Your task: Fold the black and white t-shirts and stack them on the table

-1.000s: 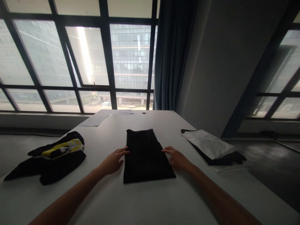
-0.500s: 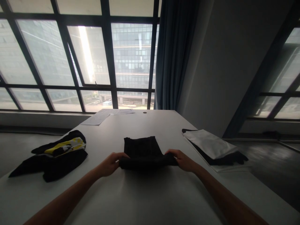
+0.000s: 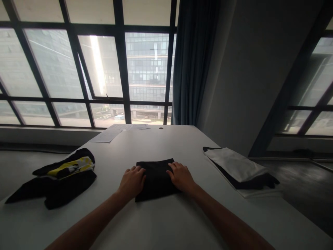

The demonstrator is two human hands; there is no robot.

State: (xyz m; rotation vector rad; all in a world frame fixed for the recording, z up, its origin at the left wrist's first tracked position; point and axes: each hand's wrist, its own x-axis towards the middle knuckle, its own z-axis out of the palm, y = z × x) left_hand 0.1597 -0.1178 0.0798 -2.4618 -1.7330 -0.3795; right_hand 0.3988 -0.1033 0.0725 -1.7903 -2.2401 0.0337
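Head view: from where I stand, a rectangle of plain black fabric, folded flat (image 3: 157, 185), lies on the near half of a long, smooth white table (image 3: 161, 146), roughly midway across it. The person's bare left hand (image 3: 132, 180) rests over its left edge, fingers loosely bent on the cloth and thumb apart from them. The bare right hand (image 3: 182, 176) lies over the upper right corner, open, fingers slightly spread on top and thumb toward the middle of the fabric. Both hands touch the cloth; it sits between them, its near edge slanting a little.

Off to the left, well apart from the hands, a crumpled black garment with a yellow and white patch (image 3: 65, 184) is heaped on the table. Over on the right side, a pale grey, smooth folded cloth (image 3: 236, 163) lies on top of a piece of dark black fabric (image 3: 256, 184), with a whitish layer (image 3: 262, 193) showing beneath.

At the far left of the tabletop I see a few thin white paper sheets (image 3: 106, 135), and near the far edge a small dark round spot (image 3: 161, 128). Beyond stand large dark-framed windows (image 3: 100, 66) and a long blue-grey fabric curtain (image 3: 191, 62).
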